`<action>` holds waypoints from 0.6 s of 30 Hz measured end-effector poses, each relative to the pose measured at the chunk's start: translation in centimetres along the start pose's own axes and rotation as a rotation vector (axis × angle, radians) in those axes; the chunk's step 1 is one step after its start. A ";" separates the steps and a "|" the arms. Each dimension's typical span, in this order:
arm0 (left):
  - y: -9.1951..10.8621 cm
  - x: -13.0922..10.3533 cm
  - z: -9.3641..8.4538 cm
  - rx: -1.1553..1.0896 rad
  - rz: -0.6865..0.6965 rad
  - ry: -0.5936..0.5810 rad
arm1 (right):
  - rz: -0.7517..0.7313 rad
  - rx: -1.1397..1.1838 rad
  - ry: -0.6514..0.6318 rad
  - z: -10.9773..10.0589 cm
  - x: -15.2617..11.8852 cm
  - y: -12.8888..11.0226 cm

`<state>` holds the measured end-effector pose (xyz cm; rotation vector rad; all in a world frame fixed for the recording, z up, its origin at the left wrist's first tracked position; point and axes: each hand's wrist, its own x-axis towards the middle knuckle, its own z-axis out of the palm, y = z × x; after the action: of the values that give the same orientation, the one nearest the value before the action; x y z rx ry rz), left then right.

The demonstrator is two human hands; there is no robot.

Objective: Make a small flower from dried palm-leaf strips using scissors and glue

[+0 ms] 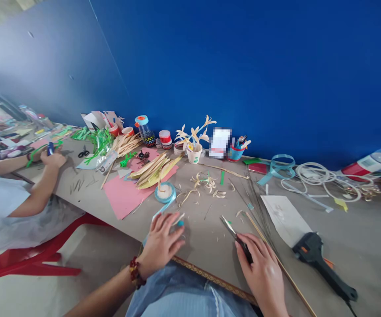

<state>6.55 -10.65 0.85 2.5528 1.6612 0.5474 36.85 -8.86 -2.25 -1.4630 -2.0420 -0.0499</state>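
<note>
My left hand (164, 241) hovers over or rests on the table's front edge, its fingers spread, with a beaded bracelet at the wrist. By its fingertips are a small pale strip (179, 218) and a teal bit (180, 223); I cannot tell whether they touch the hand. My right hand (263, 268) is closed around the black handles of a pair of scissors (229, 226), whose blades point away and to the left. Just beyond lie a roll of light blue ribbon (173, 193), curled dried husk pieces (203, 179) and small scraps.
A black glue gun (322, 264) lies at right on white paper (281, 215). Thin wires (258, 207) and a long stick (289, 277) run beside my right hand. Husk flowers stand in a white cup (194, 155). Dried husks (154, 171) cover pink paper (119, 198). A co-worker's hands (52, 159) work at left.
</note>
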 end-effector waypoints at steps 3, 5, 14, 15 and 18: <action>1.1 1.3 0.1 -0.036 0.019 -0.035 | 0.013 0.010 -0.006 0.0 0.0 -0.1; 3.4 2.5 1.0 -0.111 0.292 -0.146 | 0.014 0.007 -0.011 0.0 0.0 0.0; 4.5 2.9 2.8 -0.068 0.357 -0.208 | -0.024 0.022 0.003 0.0 0.0 0.2; 3.3 2.2 2.2 -0.024 0.324 -0.225 | -0.026 0.022 0.004 0.0 0.1 0.2; 0.5 0.6 0.3 0.108 0.176 -0.220 | -0.038 0.018 -0.002 0.0 0.2 0.1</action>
<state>7.26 -10.24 0.86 2.7356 1.4405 0.1781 36.92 -8.62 -2.16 -1.4140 -2.0663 -0.0449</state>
